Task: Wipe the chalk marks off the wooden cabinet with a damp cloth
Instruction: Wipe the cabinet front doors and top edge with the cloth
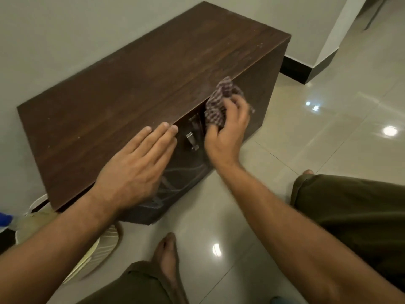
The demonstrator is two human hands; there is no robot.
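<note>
A low dark wooden cabinet (140, 84) stands against the wall. My right hand (225, 130) grips a crumpled checked cloth (221, 99) and presses it on the upper front of the cabinet, right of a metal handle (191, 140). My left hand (135, 170) lies flat with straight fingers on the front edge of the cabinet top. Pale chalk marks (173, 183) show on the left door, partly hidden behind my left hand.
Glossy pale floor tiles (328, 139) spread out to the right and in front. A cream ribbed round object (98, 253) lies on the floor under my left forearm. My bare foot (166, 255) and olive-clad knees are in the foreground. A black skirting (295, 70) runs along the wall.
</note>
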